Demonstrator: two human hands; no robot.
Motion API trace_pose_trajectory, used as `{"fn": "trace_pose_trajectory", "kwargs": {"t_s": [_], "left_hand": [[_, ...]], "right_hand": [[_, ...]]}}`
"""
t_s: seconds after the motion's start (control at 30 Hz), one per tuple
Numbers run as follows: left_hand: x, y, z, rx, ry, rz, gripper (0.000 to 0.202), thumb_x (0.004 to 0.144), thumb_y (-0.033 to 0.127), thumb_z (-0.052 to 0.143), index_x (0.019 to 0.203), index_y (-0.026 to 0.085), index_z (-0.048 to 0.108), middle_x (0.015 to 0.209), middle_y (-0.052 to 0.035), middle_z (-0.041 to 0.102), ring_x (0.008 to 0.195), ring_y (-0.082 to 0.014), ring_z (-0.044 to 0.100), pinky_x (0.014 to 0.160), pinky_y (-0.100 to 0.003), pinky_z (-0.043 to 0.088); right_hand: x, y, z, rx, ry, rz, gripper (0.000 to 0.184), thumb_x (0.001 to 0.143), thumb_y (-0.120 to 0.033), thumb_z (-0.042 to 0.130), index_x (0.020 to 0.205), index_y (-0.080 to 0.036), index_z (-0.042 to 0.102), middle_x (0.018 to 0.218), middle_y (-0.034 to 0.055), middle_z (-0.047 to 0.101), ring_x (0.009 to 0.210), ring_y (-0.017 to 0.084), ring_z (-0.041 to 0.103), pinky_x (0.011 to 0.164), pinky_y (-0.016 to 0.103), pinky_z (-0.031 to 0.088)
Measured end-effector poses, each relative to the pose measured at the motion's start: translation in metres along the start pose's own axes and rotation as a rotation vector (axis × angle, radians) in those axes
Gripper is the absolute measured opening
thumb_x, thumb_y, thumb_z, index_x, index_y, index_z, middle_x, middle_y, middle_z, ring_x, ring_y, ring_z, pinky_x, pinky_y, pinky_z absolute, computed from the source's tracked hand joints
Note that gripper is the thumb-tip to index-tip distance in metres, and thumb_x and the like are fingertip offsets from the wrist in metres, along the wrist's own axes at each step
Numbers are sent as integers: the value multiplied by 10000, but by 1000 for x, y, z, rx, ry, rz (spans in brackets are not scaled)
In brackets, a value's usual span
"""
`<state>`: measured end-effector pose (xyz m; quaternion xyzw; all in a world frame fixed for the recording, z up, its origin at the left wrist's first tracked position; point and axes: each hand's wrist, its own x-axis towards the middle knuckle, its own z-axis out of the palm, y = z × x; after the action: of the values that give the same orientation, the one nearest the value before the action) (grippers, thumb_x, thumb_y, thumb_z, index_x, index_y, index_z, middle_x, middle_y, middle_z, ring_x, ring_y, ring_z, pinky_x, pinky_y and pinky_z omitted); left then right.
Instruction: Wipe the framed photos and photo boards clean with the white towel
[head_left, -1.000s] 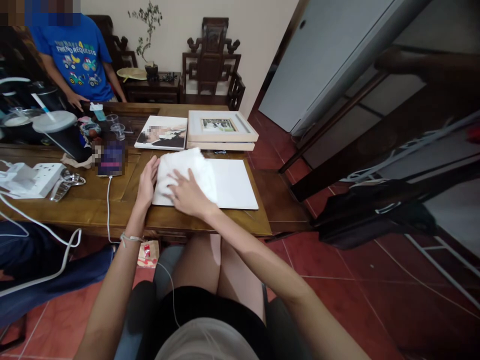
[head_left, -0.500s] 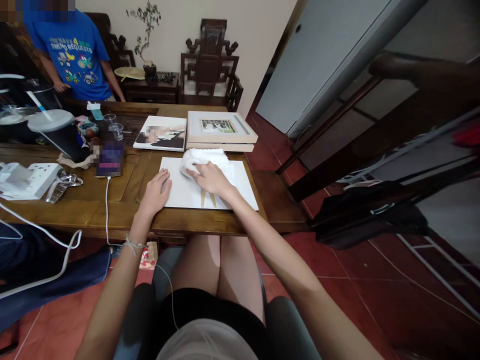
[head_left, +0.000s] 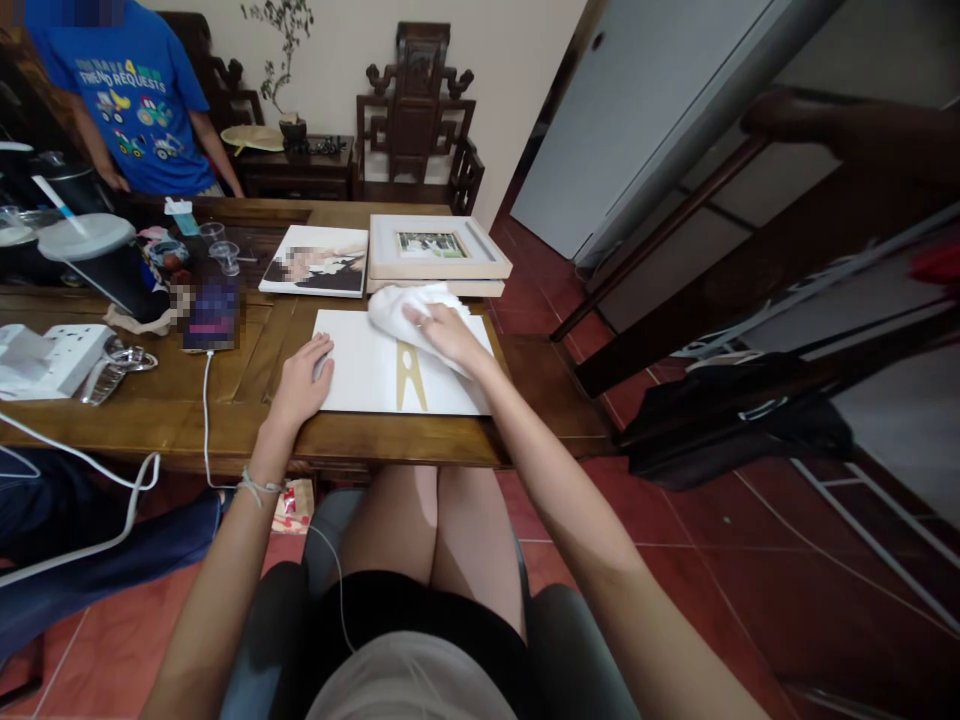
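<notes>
A flat white board (head_left: pixel 356 375) lies near the front edge of the wooden table (head_left: pixel 420 438). On its face shows a tan, two-legged shape (head_left: pixel 409 385), its upper end close to the cloth. My right hand (head_left: pixel 442 330) is closed on a crumpled white cloth (head_left: pixel 397 308), which rests on the board's far right part. At the board's left edge lies my left hand (head_left: pixel 304 378), fingers stretched out and holding nothing.
Behind the board are a photo panel (head_left: pixel 319 262) and stacked picture frames (head_left: pixel 439 250). To the left stand a lidded cup with a straw (head_left: pixel 94 250), a phone on a cable (head_left: pixel 210 315) and a white power strip (head_left: pixel 64 360). A person in a blue shirt (head_left: pixel 131 100) stands across the table.
My right hand and the cloth have slid to the right and slightly away from me over the board, uncovering more of the tan shape. My left hand stays by the left edge.
</notes>
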<state>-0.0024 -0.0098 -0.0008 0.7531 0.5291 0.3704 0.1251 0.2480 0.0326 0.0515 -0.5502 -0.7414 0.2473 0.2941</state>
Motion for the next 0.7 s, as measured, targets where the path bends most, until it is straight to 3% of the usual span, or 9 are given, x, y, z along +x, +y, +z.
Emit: {"fn": "trace_pose_trajectory", "kwargs": {"t_s": [0.1,0.2,0.3,0.43,0.53,0.6,0.7], "left_hand": [[0,0,0,-14,-3,-6,416,875,281,448,1193,135,672,1345,-118,617,1302,-267,534,1162,-475,359],[0,0,0,-22,-2,-10,413,875,280,450,1196,145,672,1345,-111,618,1304,-271,532,1162,-485,358],[0,0,0,-18,1,-7,408,875,282,455,1186,135,674,1339,-114,622,1304,-271,533,1158,-477,366],[0,0,0,-10,5,-4,405,877,285,459,1174,116,678,1338,-134,619,1303,-273,533,1157,-461,371],[0,0,0,-6,8,-3,402,877,288,461,1179,135,676,1343,-120,618,1305,-270,533,1150,-467,376],[0,-1,0,-2,5,-2,403,873,288,463,1182,140,675,1343,-114,620,1305,-269,533,1149,-467,378],[0,-1,-1,2,1,-2,402,870,290,465,1178,145,678,1339,-109,623,1302,-268,536,1149,-468,376]], "right_hand": [[-24,25,-17,-93,78,13,433,969,-475,343,929,-169,646,1052,142,710,1046,340,609,998,472,402],[-59,31,-22,-256,97,-42,348,962,-412,352,842,-203,603,924,127,703,995,345,620,1058,535,318],[-104,17,-30,-278,-2,-142,321,963,-382,356,707,-253,502,636,31,585,719,272,623,1039,499,346],[-150,-6,-52,-201,-216,-214,341,955,-363,367,637,-265,443,574,-1,488,638,226,556,825,398,468],[-145,-3,-63,-146,-272,-174,359,944,-409,398,640,-249,502,633,21,559,732,237,582,772,377,477],[-122,8,-63,-79,-252,-119,384,943,-470,410,677,-233,552,738,35,639,788,243,606,818,396,480],[-72,28,-54,-27,-121,-63,416,942,-530,406,784,-210,619,941,72,713,889,271,632,875,439,480]]}}
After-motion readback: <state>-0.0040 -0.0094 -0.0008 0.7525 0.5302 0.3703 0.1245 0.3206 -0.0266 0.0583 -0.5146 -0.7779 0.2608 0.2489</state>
